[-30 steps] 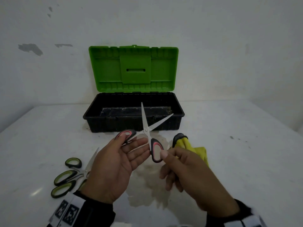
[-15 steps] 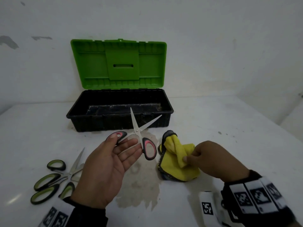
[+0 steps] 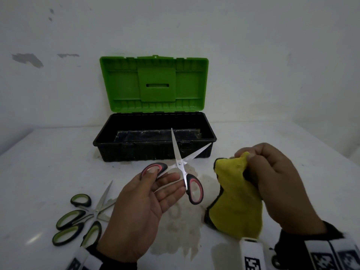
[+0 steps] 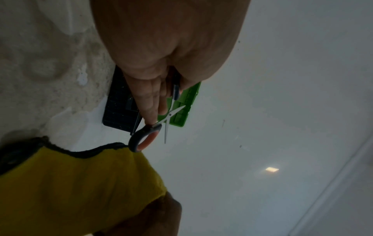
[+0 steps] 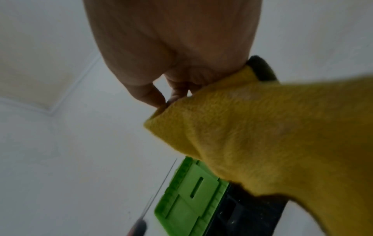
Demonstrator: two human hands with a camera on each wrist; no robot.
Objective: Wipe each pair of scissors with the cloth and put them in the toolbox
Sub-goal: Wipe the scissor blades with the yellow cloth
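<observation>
**A:** Starting at the near left of the white table (image 3: pixel 272 145), what lies there?

**B:** Green-handled scissors (image 3: pixel 78 217) in a loose heap, probably two pairs, though the overlap makes the count unsure. They are flat on the table, not yet in hand.

**A:** And the left hand (image 3: pixel 142 207)?

**B:** Palm up, fingers nearly straight, thumb through one loop of the pink-handled scissors (image 3: pixel 180 168). The blades are spread in a V, points aimed far toward the toolbox (image 3: pixel 153 141). They look light, rigid, smooth and sharp-edged, so I would hold them by the rubbery loops and wipe from the pivot outward.

**A:** Further right?

**B:** The right hand (image 3: pixel 276 184) is raised, fingers curled, pinching the top corner of the yellow cloth (image 3: pixel 237 203). It hangs limp and soft, its lower edge near the table.

**A:** The toolbox?

**B:** At the far centre, black, with its green lid (image 3: pixel 153 84) upright; no scissors show inside.
</observation>
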